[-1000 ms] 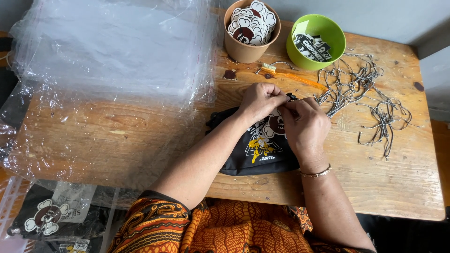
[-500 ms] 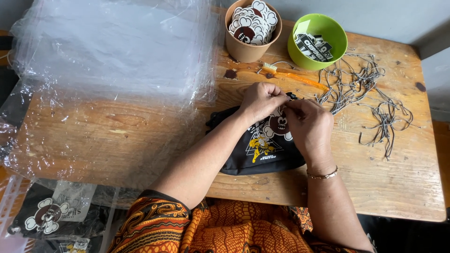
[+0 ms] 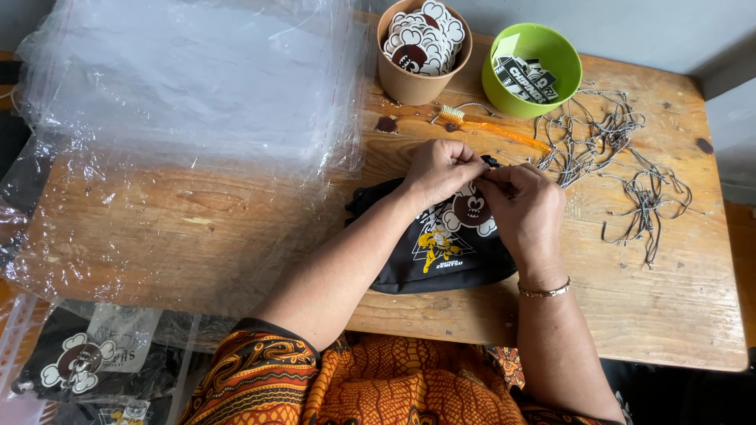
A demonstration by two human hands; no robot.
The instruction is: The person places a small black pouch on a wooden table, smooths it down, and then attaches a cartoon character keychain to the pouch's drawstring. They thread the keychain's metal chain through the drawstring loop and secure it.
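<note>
A small black pouch (image 3: pixel 441 252) with a yellow print lies on the wooden table (image 3: pixel 236 228) in front of me. Over its upper edge, my left hand (image 3: pixel 439 169) and my right hand (image 3: pixel 526 206) meet fingertip to fingertip, pinching something small between them. A white and brown cartoon tag (image 3: pixel 470 211) rests on the pouch just under my fingers. What exactly the fingertips pinch is hidden.
A stack of clear plastic bags (image 3: pixel 181 102) covers the table's left half. At the back stand a tan cup (image 3: pixel 421 55) of cartoon tags and a green bowl (image 3: pixel 534 71) of printed cards. An orange brush (image 3: pixel 492 126) and several loose ball chains (image 3: pixel 622 157) lie to the right.
My hands have stayed together above the pouch, with only small finger movement. The cartoon tag shows more fully below my fingers now.
</note>
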